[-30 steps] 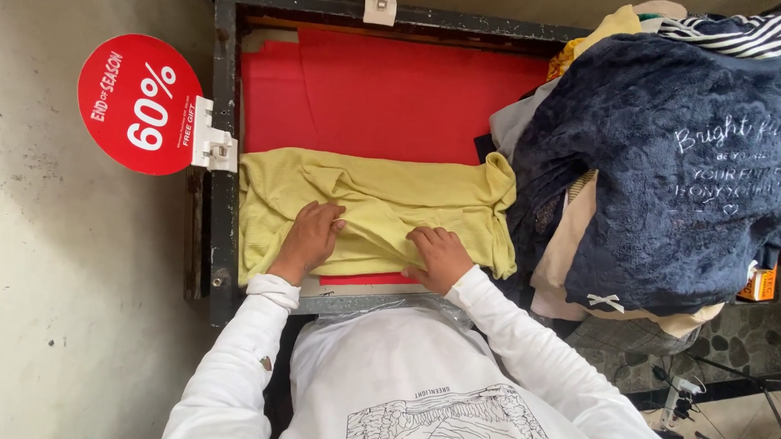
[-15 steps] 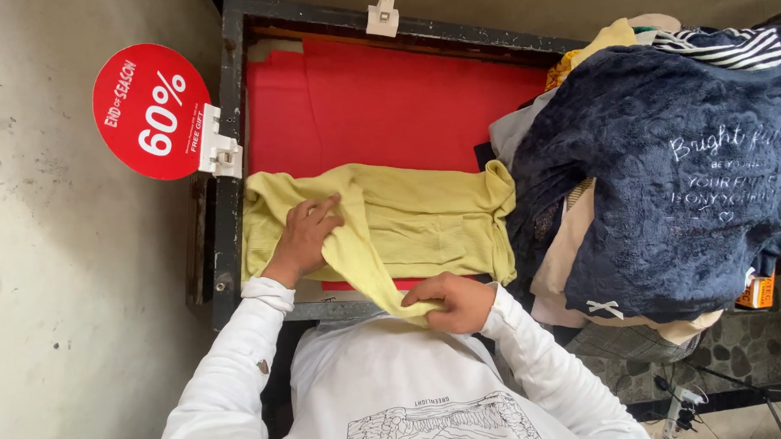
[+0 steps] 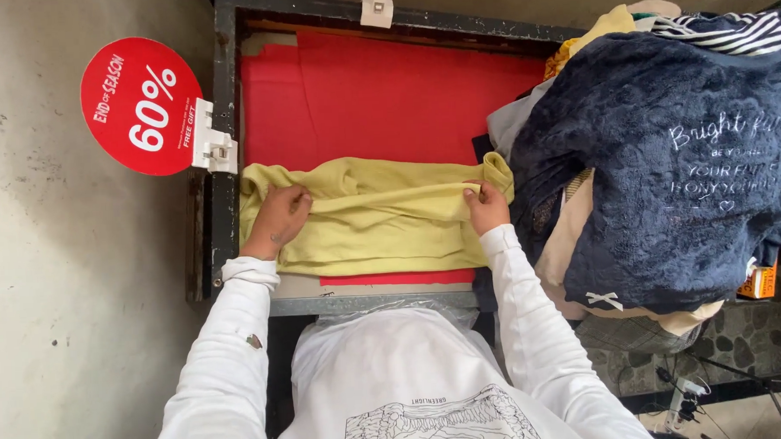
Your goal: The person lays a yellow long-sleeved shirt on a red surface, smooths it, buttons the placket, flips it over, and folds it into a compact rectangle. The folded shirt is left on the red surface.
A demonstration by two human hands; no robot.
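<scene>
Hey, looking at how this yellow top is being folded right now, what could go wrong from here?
The pile of clothes, topped by a dark blue fleece, bulges right beside the right hand; a nudge might tip it onto the yellow top. The fold, pinched at both ends by the left hand and the right, sags in the middle, so it may land crooked or creased. The top's near edge lies close to the table's front rim and could slide off.

Pale yellow garment, red tabletop, navy fleece, perhaps striped cloth.
</scene>
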